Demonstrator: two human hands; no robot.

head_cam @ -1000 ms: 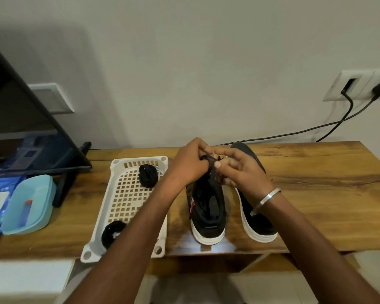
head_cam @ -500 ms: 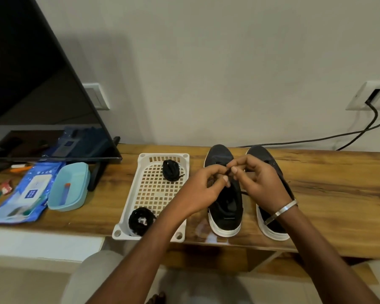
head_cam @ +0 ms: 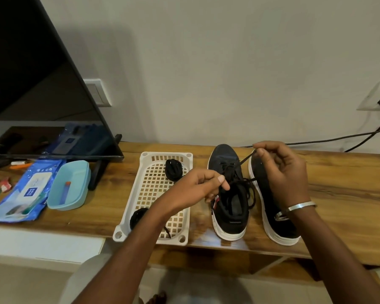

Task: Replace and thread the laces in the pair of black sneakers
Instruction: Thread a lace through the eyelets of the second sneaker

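Wooden shelf (head_cam: 338, 187): black lace (head_cam: 246, 160) of black white-soled sneaker (head_cam: 228, 194) is pinched by left hand (head_cam: 198, 187) and right hand (head_cam: 281, 172), drawn taut for unlacing.

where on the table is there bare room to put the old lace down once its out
Bare wood lies right of the right sneaker, running to the table edge. A narrow strip shows between the white basket and the left sneaker. The left end is crowded: blue tub, wipes pack, TV stand.
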